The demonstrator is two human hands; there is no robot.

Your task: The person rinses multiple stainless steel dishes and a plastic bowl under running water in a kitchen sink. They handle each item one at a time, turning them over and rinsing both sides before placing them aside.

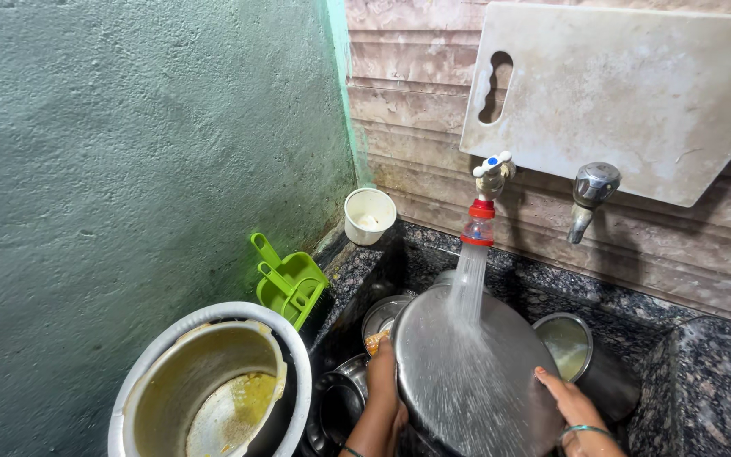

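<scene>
Head view: left hand [382, 398] fingers clamp the steel plate [467, 372] rim; right hand [570, 404] fingers lie flat, together, on its opposite edge. Plate sits in the sink under the tap [486, 199], tilted, face toward the wall, round, no long axis. Risk: wet rim slips, hits bowls below.

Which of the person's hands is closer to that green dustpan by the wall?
Left. The left hand grips the steel plate's left edge, on the same side as the green dustpan. The right hand touches the plate's right edge, farther away.
</scene>
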